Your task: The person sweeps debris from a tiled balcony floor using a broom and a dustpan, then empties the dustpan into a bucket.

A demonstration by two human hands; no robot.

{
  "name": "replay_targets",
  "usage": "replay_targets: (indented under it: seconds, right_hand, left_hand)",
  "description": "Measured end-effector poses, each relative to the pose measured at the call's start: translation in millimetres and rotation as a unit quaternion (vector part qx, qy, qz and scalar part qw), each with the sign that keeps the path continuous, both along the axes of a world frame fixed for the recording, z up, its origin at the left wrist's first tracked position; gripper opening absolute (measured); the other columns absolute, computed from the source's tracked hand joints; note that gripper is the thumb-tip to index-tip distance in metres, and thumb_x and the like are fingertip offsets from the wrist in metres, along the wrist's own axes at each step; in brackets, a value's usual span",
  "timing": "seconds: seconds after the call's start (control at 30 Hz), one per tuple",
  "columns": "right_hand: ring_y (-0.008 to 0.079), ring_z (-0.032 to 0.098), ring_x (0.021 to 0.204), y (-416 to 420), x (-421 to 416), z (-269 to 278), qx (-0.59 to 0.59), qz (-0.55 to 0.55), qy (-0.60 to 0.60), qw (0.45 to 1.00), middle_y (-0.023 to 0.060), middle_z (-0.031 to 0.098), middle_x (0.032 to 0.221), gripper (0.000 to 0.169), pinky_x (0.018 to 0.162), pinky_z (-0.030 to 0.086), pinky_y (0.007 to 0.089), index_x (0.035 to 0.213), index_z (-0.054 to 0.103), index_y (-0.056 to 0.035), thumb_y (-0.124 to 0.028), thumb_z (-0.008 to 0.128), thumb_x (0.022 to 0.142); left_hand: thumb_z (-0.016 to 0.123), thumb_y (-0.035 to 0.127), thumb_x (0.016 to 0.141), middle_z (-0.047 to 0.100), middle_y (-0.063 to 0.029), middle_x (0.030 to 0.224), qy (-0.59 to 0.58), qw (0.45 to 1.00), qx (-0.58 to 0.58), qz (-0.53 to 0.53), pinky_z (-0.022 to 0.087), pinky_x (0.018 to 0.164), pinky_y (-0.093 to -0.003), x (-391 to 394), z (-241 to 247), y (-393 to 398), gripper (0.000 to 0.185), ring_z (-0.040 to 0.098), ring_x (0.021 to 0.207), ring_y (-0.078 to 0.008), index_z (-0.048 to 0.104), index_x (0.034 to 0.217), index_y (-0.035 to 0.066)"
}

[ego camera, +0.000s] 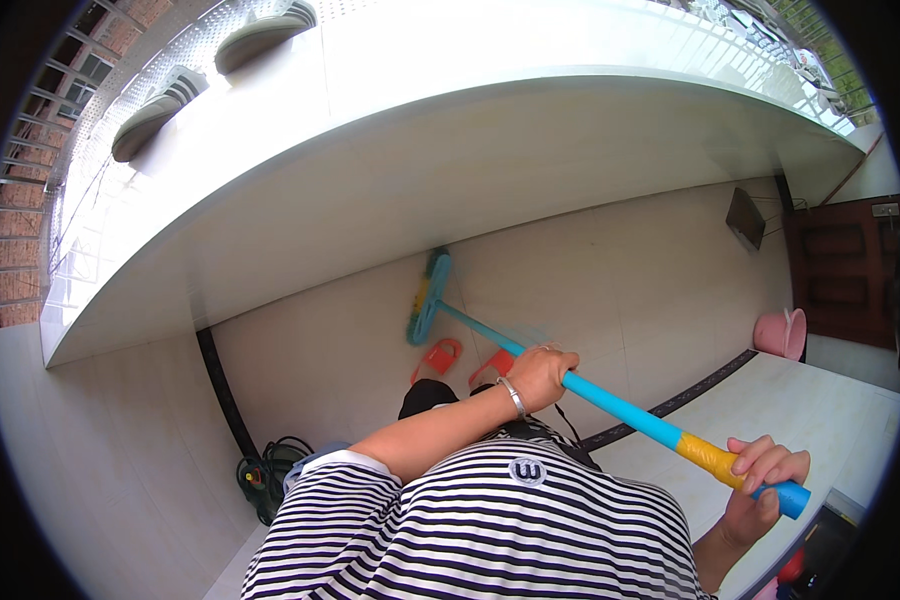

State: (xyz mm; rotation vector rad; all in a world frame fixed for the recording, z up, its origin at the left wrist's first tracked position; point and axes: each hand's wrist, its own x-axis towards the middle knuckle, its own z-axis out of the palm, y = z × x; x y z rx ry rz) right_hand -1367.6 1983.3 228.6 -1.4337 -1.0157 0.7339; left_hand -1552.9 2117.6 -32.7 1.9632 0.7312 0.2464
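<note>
A long blue handle [622,403] runs slantwise across my body, with a yellow band [709,457] near its top end. My left hand [540,375], a silver bracelet at its wrist, is wrapped around the middle of the handle. Higher up, my right hand [765,472] grips it at the yellow band and blue end. The broom head [431,294], blue with green and yellow bristles, lies on the tiled floor [555,270] near the foot of the wall. Just beside it are my feet in red slippers [439,358].
Above the wall [420,172], a white ledge [450,52] carries a pair of shoes [262,41]. A pink bucket [780,334] stands at right near a brown door [844,270] and a dustpan-like object [746,217]. A coiled green hose [270,472] sits at lower left.
</note>
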Motion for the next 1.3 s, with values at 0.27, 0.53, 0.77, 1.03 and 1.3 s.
replay_targets:
  seconds: [0.27, 0.53, 0.77, 1.03, 1.3]
  right_hand:
    - [0.0161, 0.047, 0.069, 18.0, 9.2, -56.6, -0.016, -0.096, 0.153, 0.983, 0.0003, 0.045, 0.068, 0.022, 0.081, 0.042, 0.0397, 0.084, 0.038, -0.0123, -0.019, 0.056, 0.094]
    - [0.0112, 0.038, 0.062, 18.9, 60.7, 3.5, 0.072, -0.080, 0.019, 0.994, -0.0017, 0.040, 0.061, 0.023, 0.067, 0.032, 0.0325, 0.080, 0.034, -0.0139, -0.017, 0.050, 0.098]
    - [0.0178, 0.046, 0.090, 85.3, 67.4, 30.9, 0.138, 0.010, -0.078, 0.987, 0.0072, 0.048, 0.094, 0.043, 0.084, 0.038, 0.0352, 0.110, 0.035, -0.0085, -0.033, 0.063, 0.087]
    - [0.0302, 0.045, 0.129, 72.5, 54.6, -77.5, -0.051, -0.013, -0.071, 0.996, 0.0188, 0.047, 0.136, 0.081, 0.109, 0.035, 0.0442, 0.142, 0.033, -0.0030, -0.045, 0.071, 0.083]
    - [0.0323, 0.055, 0.108, 33.4, -60.9, -245.7, -0.161, -0.107, -0.190, 0.963, 0.0146, 0.060, 0.109, 0.046, 0.090, 0.046, 0.0410, 0.115, 0.052, -0.0065, -0.021, 0.074, 0.078]
  left_hand:
    - [0.060, 0.011, 0.080, 0.067, -0.0126, 0.076, 0.077, 0.997, -0.002, -0.013, 0.052, 0.068, -0.0423, 7.1, -65.0, -3.7, 0.005, 0.065, 0.076, -0.0339, 0.064, 0.082, 0.011]
    - [0.061, 0.012, 0.080, 0.066, -0.0130, 0.080, 0.001, 0.998, -0.007, -0.065, 0.051, 0.072, -0.0415, 149.1, -17.8, 11.8, 0.004, 0.063, 0.077, -0.0327, 0.065, 0.079, 0.010]
    - [0.064, 0.020, 0.081, 0.067, -0.0125, 0.088, 0.059, 0.997, 0.048, 0.030, 0.052, 0.071, -0.0438, 185.2, 24.9, 44.1, 0.010, 0.064, 0.083, -0.0348, 0.067, 0.086, 0.011]
    - [0.068, 0.026, 0.090, 0.068, -0.0050, 0.075, -0.102, 0.982, -0.112, 0.109, 0.047, 0.060, -0.0255, 94.4, 98.9, 104.0, 0.028, 0.059, 0.068, -0.0095, 0.064, 0.079, 0.000]
    - [0.066, 0.027, 0.092, 0.070, -0.0170, 0.092, -0.129, 0.950, -0.217, -0.186, 0.050, 0.091, -0.0438, 18.8, 172.1, 79.5, 0.028, 0.066, 0.100, -0.0323, 0.061, 0.089, 0.000]
